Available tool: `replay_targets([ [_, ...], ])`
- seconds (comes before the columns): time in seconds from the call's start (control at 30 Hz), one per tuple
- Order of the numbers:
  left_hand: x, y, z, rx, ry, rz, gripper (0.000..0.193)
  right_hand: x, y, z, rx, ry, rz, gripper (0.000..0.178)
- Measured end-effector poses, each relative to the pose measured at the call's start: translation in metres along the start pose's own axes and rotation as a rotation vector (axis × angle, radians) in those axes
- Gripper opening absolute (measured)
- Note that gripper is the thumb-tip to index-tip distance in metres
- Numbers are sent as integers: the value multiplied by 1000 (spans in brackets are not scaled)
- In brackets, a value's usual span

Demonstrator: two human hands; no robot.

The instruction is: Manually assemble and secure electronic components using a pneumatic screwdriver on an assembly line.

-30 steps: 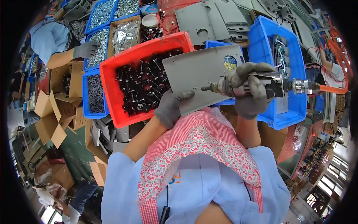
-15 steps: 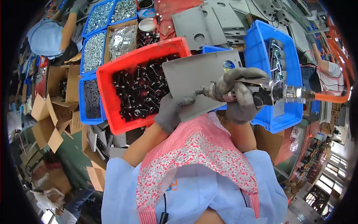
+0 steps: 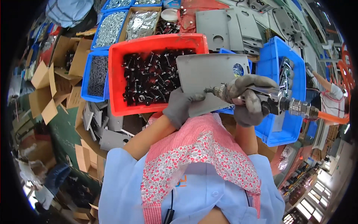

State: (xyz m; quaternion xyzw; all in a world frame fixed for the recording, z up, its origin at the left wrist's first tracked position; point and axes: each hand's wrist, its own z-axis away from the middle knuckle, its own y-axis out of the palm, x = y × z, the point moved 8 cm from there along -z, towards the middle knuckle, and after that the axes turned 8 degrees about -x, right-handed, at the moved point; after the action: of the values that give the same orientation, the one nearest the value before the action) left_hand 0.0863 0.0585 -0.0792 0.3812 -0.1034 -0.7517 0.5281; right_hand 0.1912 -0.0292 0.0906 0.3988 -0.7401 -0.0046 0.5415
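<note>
My left hand [image 3: 179, 108], in a grey glove, is closed on the lower left edge of a flat grey metal plate [image 3: 209, 71], its thumb lying across the face. The plate is tilted up in front of my apron and has a round hole near its upper right corner. My right hand [image 3: 248, 100], in a worn, dirty glove, is wrapped round a pneumatic screwdriver [image 3: 275, 98]. The tool lies sideways over the plate, its tip pointing left close to my left thumb. Whether the tip touches the plate, I cannot tell.
A red bin [image 3: 158, 39] of black screw-like parts stands left of the plate. Blue bins of metal hardware lie beyond it; another blue bin [image 3: 276, 52] holds circuit boards at the right. Grey plates [image 3: 212, 26] lie at the back. An orange hose [image 3: 332, 118] runs right from the tool.
The view has turned, so bins and hands sit further right in the picture. Both hands keep their grips, and plate and screwdriver stay nearly the same relative to each other.
</note>
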Motion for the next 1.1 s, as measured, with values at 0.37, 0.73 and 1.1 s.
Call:
replay_targets([
  [0.37,-46,-51,43,-280,376,55,41,38,12,-24,347,-101,-169,47],
  [0.73,-98,-266,311,-1460,1160,57,41,15,-109,-30,-272,171,105,26],
  [1.1,-99,-369,209,-1677,753,-907,58,-7,-104,-9,-355,230,116,28],
])
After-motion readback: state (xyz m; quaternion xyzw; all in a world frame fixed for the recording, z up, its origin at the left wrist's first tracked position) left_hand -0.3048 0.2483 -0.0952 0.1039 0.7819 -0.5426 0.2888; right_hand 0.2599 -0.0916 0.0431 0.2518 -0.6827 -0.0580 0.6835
